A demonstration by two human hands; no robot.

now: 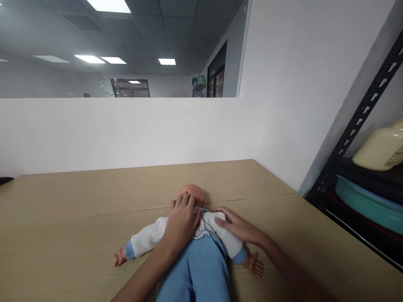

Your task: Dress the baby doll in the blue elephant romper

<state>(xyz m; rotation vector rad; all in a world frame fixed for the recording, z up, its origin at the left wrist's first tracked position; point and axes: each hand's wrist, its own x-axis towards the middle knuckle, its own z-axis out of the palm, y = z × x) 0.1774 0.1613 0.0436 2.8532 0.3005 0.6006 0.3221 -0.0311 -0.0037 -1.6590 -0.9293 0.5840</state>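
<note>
A baby doll (201, 264) lies on its back on the wooden table (78, 201), head away from me and arms spread. It wears a white top with blue cuffs and blue trousers. My left hand (184, 216) rests over the doll's neck and upper chest, covering the lower face; its fingers are bent, and whether they grip the cloth is hidden. On the doll's white sleeve at the right shoulder side lies my right hand (236, 225), thumb and fingers apart around the upper arm.
Behind the table stands a white wall (126, 134) with a window above. At the right, a black metal shelf (355, 126) holds a cream bottle (380, 147) and a teal basin (368, 205).
</note>
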